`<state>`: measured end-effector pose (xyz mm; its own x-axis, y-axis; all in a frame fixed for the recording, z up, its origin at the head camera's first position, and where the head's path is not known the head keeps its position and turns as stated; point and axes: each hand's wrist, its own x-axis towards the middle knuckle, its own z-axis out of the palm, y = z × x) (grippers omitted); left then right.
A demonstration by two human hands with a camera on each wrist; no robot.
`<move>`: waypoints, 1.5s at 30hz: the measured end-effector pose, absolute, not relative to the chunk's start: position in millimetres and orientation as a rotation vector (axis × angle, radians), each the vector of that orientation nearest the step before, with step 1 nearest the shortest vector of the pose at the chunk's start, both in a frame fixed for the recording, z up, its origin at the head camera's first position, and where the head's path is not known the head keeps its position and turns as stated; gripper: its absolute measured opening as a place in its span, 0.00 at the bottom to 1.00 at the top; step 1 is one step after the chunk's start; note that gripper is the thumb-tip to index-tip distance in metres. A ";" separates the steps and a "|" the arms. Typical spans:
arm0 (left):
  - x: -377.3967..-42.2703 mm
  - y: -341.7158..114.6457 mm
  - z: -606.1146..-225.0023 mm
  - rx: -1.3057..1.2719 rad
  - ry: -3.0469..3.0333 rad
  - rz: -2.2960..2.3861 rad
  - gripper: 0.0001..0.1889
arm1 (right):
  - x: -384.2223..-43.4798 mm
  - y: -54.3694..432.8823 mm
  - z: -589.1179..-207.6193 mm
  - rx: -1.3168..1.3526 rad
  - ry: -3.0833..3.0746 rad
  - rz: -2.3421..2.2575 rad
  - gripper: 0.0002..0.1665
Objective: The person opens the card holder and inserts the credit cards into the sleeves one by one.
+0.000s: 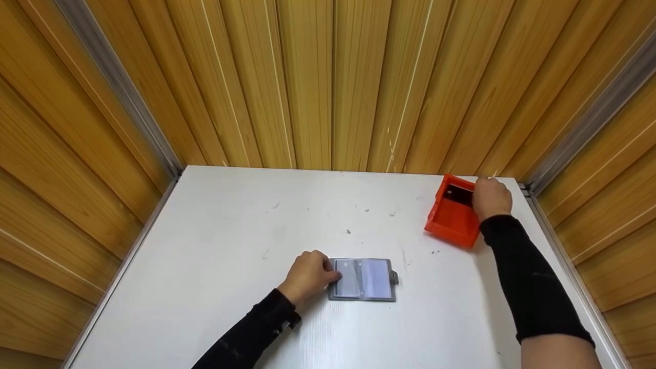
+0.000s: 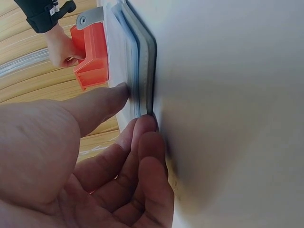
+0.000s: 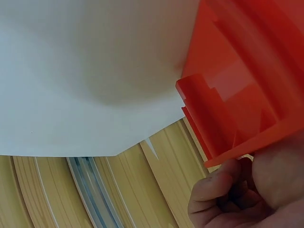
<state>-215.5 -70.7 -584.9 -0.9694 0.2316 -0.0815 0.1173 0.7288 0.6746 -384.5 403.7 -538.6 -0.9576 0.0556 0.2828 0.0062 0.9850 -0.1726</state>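
The grey card holder (image 1: 361, 281) lies open near the middle of the table (image 1: 246, 230), where the left hand's (image 1: 306, 275) thumb-and-finger grip pinches its left edge, probably to steady it with the clear sleeves (image 1: 376, 278) spread. The right hand's (image 1: 493, 198) curled grip grasps the red plastic bin (image 1: 453, 220) by its rim, likely to leave its inside unobstructed; that arm (image 1: 533, 282) stretches toward the table's far right corner, while the left arm (image 1: 251, 328) slants in from the near left.
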 end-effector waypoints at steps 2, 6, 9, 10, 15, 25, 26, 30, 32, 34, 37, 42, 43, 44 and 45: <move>-215.9 -70.5 -584.4 0.282 2.770 1.065 0.13 | -384.4 403.2 -536.9 -0.052 -2.836 0.253 0.15; -216.5 -70.6 -584.7 0.293 2.775 1.066 0.14 | -385.0 403.3 -534.5 -0.049 -2.822 0.262 0.14; -221.0 -73.3 -596.4 0.340 2.798 1.081 0.14 | -386.9 404.3 -533.1 -0.020 -2.816 0.241 0.13; -221.2 -73.4 -596.4 0.344 2.797 1.088 0.14 | -387.7 404.8 -532.6 -0.012 -2.818 0.234 0.13; -220.8 -73.2 -596.0 0.336 2.792 1.095 0.14 | -387.5 403.5 -528.7 -0.001 -2.836 0.218 0.14; -218.7 -71.2 -584.4 0.292 2.793 1.053 0.14 | -386.4 399.6 -518.5 0.038 -2.798 0.181 0.15; -218.6 -71.6 -584.1 0.288 2.790 1.057 0.14 | -387.1 399.6 -518.8 0.036 -2.804 0.180 0.14; -217.8 -72.7 -582.6 0.277 2.764 1.081 0.14 | -389.6 400.0 -520.2 0.030 -2.840 0.199 0.12; -217.7 -72.9 -582.7 0.274 2.758 1.088 0.14 | -391.4 400.8 -520.7 0.038 -2.854 0.206 0.12; -217.7 -72.8 -583.4 0.269 2.758 1.086 0.14 | -392.8 400.8 -521.0 0.048 -2.860 0.211 0.12; -217.9 -72.5 -585.1 0.265 2.762 1.078 0.13 | -394.0 400.8 -521.9 0.059 -2.865 0.208 0.13; -217.5 -70.7 -585.1 0.254 2.749 1.082 0.13 | -393.8 402.0 -525.8 0.041 -2.859 0.217 0.12; -217.3 -70.2 -584.9 0.258 2.749 1.088 0.13 | -393.9 402.7 -527.0 0.038 -2.854 0.220 0.12; -217.1 -69.9 -584.8 0.261 2.749 1.094 0.13 | -394.0 403.4 -528.2 0.035 -2.849 0.222 0.11; -216.8 -69.6 -584.7 0.263 2.750 1.097 0.13 | -394.0 404.0 -529.3 0.035 -2.845 0.223 0.11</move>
<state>-216.8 -69.6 -584.7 -0.9702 0.2248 -0.0907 0.1006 0.7138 0.6931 -394.0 404.0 -529.3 -0.9585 -0.0016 0.2851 -0.0460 0.9877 -0.1493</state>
